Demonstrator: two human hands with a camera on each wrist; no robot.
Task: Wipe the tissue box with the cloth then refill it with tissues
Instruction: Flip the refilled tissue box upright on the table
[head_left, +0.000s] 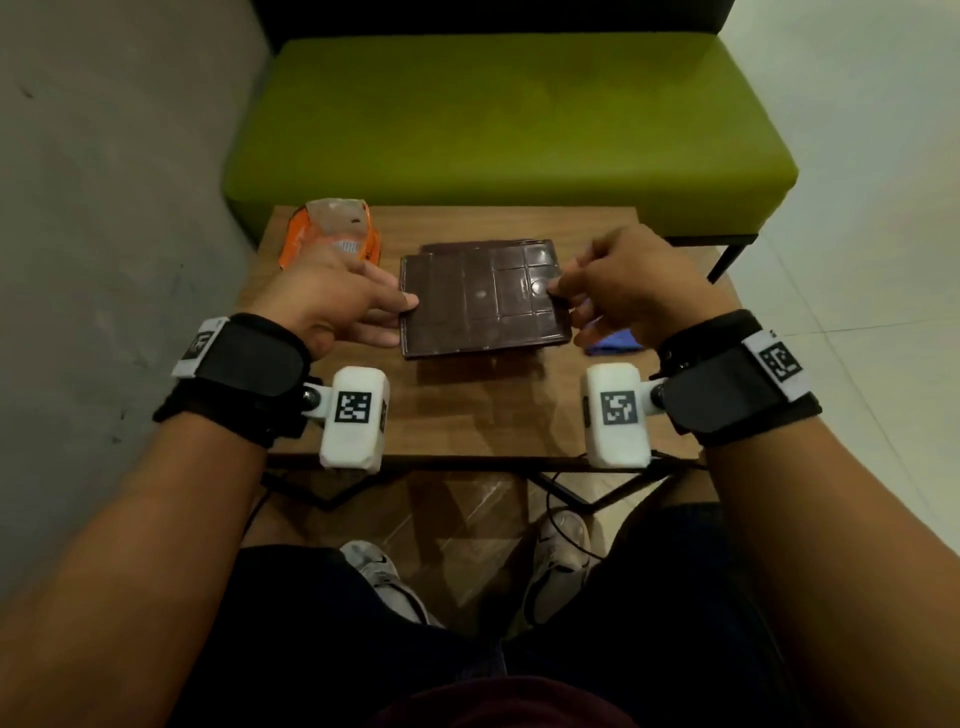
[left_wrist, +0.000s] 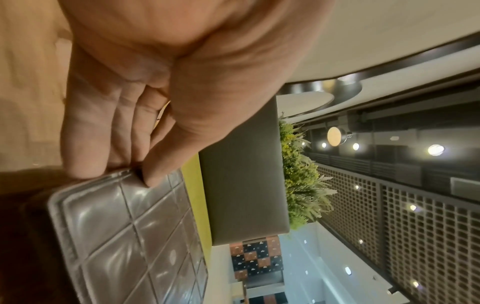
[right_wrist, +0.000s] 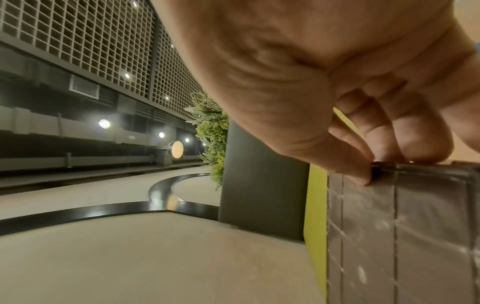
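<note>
Tissue box (head_left: 480, 299): dark, quilted, centre of surface (head_left: 457, 415) | left hand (head_left: 332, 306) pinches its left edge | right hand (head_left: 623, 291) pinches its right edge | blue cloth (head_left: 610, 343) lies just right | orange tissue pack (head_left: 332, 236) far left | progress: refilling seemingly not started; wiping unclear

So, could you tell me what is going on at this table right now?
A seated person holds a dark brown tissue box by its two ends, the left hand and right hand each pinching an edge. A blue cloth lies under the right hand, and an orange tissue pack sits at the table's far left.
</note>
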